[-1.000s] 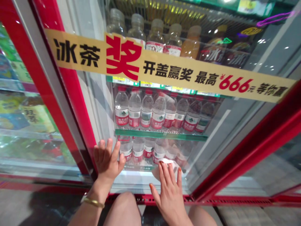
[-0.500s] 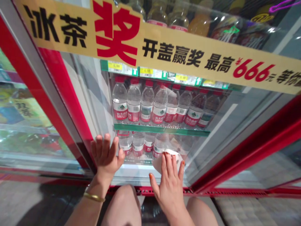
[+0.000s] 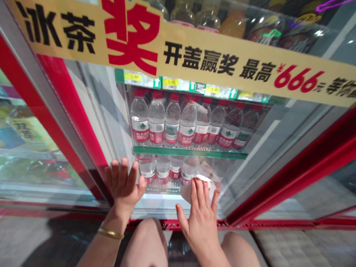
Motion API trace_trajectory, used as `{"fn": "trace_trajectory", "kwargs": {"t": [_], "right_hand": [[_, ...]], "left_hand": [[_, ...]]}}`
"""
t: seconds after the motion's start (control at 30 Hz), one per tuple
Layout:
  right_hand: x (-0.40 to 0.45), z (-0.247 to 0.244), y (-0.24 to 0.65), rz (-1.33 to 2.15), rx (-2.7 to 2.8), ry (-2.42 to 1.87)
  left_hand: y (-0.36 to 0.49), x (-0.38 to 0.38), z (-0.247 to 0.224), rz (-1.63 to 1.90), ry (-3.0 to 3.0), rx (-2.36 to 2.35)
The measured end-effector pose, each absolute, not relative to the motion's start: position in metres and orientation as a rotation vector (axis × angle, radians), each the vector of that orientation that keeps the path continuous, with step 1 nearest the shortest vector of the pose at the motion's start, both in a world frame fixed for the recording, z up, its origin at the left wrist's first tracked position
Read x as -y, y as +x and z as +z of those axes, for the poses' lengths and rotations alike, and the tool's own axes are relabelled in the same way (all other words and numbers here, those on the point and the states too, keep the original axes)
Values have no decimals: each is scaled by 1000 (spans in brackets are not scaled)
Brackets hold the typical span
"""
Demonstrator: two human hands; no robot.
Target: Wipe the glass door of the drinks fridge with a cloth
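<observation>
**Left hand:** my left hand (image 3: 124, 181) is open, its fingers spread and apart, and sits flat against the clear glass door (image 3: 256, 167) near its lower left corner, gripping nothing. A thin gold bangle (image 3: 110, 233) circles my wrist.

**Right hand:** my right hand (image 3: 198, 215) is also open, its fingers spread, pressing down on the wipe rather than clamping it.

**The wipe:** a soft white paper-like wipe (image 3: 194, 191) lies under my right fingers, against the lower middle of the glass, just above the door's red perforated bottom rail (image 3: 178, 224). I cannot tell whether it is paper or cloth.

**Door:** the glass sits closed in its glossy red metal frame (image 3: 69, 122), with a long tan banner of black and red Chinese print (image 3: 178, 55) across it.

**Shelves:** clear water bottles with red caps and labels (image 3: 139, 118) stand in a row on a green-edged shelf (image 3: 189, 152), with more below (image 3: 163, 168).

**Progress:** the wipe is on the lower glass, and the door is shut.

**Rest:** my bare knees (image 3: 144, 241) show below, above a paved floor (image 3: 289, 244).
</observation>
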State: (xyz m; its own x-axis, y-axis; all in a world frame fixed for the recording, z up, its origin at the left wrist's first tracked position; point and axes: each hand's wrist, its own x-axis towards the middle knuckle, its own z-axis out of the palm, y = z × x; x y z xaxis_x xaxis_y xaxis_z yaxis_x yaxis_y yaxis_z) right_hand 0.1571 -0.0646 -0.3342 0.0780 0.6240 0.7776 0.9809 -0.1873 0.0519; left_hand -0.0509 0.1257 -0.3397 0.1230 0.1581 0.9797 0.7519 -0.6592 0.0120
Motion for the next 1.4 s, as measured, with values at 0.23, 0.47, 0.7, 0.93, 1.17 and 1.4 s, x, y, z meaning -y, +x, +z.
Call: {"fn": "trace_trajectory", "kwargs": {"t": [0.23,0.47,0.7,0.93,1.17,1.4], "right_hand": [[68,-333,156,-966,1590,-1885],[60,-327,162,-1008,1616,-1823],[68,-358,189,-1085,1803,-1703],[1,-231,223,-1152,1301,-1688],[39,-373,194,-986,2145,-1260],[10,-235,202,-1161,1572,-1682]], "left_hand": [[-51,-129,-346,-1598,-1902,879],[-50,-131,-343,-1588,-1904,848],[-42,-121,-337,-1595,-1903,837],[-36,-113,-337,-1598,-1866,756],[-36,-114,-330,-1581,-1820,729],[-32,-112,-337,-1595,-1795,784]]}}
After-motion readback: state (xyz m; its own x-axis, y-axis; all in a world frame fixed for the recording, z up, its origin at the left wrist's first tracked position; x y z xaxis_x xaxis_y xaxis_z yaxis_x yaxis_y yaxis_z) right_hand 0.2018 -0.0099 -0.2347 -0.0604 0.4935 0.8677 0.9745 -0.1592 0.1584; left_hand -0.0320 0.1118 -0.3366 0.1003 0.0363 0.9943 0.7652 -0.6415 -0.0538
